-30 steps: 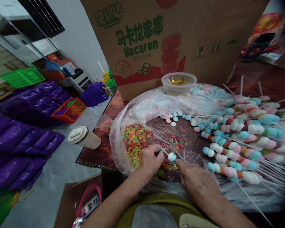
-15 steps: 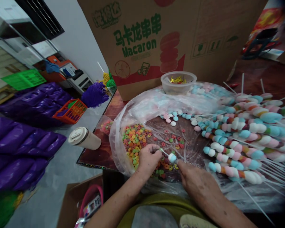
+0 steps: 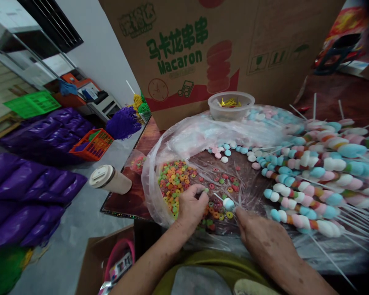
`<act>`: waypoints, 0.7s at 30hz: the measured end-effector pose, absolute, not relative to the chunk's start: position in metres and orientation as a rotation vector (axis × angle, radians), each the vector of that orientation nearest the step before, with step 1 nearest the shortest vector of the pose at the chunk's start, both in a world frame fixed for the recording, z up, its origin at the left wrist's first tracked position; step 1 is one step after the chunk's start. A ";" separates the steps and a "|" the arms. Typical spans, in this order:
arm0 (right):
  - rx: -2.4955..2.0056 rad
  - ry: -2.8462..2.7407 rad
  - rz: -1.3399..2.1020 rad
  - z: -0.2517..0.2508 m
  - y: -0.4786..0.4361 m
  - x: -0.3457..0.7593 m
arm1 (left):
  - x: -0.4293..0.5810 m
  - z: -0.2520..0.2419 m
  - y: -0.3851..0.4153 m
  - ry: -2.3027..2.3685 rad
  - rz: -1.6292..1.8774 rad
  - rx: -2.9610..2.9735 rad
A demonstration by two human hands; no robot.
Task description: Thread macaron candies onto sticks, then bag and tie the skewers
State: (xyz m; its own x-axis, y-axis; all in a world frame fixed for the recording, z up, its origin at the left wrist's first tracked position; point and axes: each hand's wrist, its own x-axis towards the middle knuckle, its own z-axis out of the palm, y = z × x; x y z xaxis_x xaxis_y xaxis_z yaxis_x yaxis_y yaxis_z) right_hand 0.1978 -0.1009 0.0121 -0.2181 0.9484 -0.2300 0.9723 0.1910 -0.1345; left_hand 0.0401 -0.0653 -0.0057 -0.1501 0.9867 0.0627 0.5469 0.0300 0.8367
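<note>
Since a second ago your left hand [image 3: 190,205] has dropped onto the ring candies [image 3: 172,182], fingers curled together. Your right hand [image 3: 258,235] pinches the white stick [image 3: 219,197], candy tip [image 3: 228,203] pointing up-left, near the surface's front edge.

Even, soft indoor light, wide-angle view

Edges bend and darken at right corners; glare on the plastic sheet [image 3: 203,139]; far skewers [image 3: 335,143] slightly blurred.

Clear plastic sheet [image 3: 233,172] open centre; skewer pile [image 3: 320,172] blocks right, cardboard box [image 3: 221,45] behind.
</note>
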 end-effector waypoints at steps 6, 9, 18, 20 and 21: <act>1.887 2.405 -0.382 0.012 -0.102 0.197 | 0.036 -0.010 -0.062 1.735 1.004 1.547; 1.896 2.410 -0.412 0.012 -0.103 0.193 | 0.040 -0.009 -0.068 1.722 0.973 1.602; 1.966 2.436 -0.600 -0.014 -0.091 0.203 | 0.032 0.010 -0.061 1.587 0.765 1.830; 1.970 2.547 -0.646 -0.021 -0.090 0.208 | 0.020 0.013 -0.042 1.738 0.731 1.753; 1.961 2.587 -0.651 -0.024 -0.091 0.209 | 0.015 0.013 -0.033 1.775 0.692 1.682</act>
State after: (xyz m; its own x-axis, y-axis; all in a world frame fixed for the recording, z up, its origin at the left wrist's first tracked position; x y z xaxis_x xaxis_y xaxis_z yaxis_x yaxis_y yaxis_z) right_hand 0.2088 -0.0906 -0.0236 -0.2894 0.9520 -0.0996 0.8858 0.2269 -0.4049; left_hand 0.0152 -0.0329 0.0128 -0.0260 0.9975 -0.0656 0.6897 0.0654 0.7211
